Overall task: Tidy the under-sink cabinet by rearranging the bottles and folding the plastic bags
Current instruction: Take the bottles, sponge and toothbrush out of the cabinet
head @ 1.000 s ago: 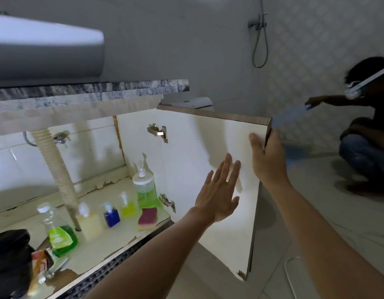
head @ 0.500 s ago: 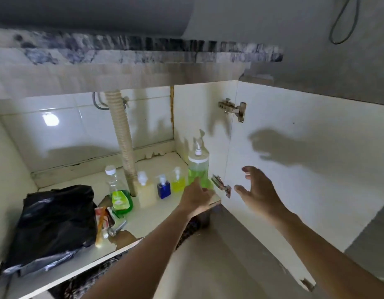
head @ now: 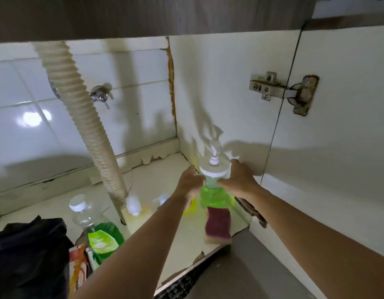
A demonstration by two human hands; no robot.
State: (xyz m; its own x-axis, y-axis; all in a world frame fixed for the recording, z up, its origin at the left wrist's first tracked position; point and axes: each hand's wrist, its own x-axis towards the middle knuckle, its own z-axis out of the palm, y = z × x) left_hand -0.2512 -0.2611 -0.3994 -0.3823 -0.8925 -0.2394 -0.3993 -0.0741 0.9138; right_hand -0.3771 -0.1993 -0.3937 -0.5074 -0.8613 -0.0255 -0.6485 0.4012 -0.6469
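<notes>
A tall pump bottle (head: 213,175) of green liquid with a white pump top stands at the cabinet's right wall. My left hand (head: 190,182) wraps its left side and my right hand (head: 238,180) grips its right side just under the lid. A clear bottle (head: 93,225) with a white cap and green liquid stands at the front left. Two small pump bottles (head: 134,207) are behind my left arm, partly hidden. A black plastic bag (head: 29,255) lies crumpled at the far left.
A maroon and yellow sponge (head: 218,225) lies at the shelf's front edge below the pump bottle. A ribbed drain hose (head: 83,117) runs down the middle. A red and orange packet (head: 77,268) sits beside the bag. The open door (head: 338,147) with hinges is on the right.
Both hands have reached forward into the cabinet and closed around the tall green pump bottle. The view has moved closer and lower into the cabinet.
</notes>
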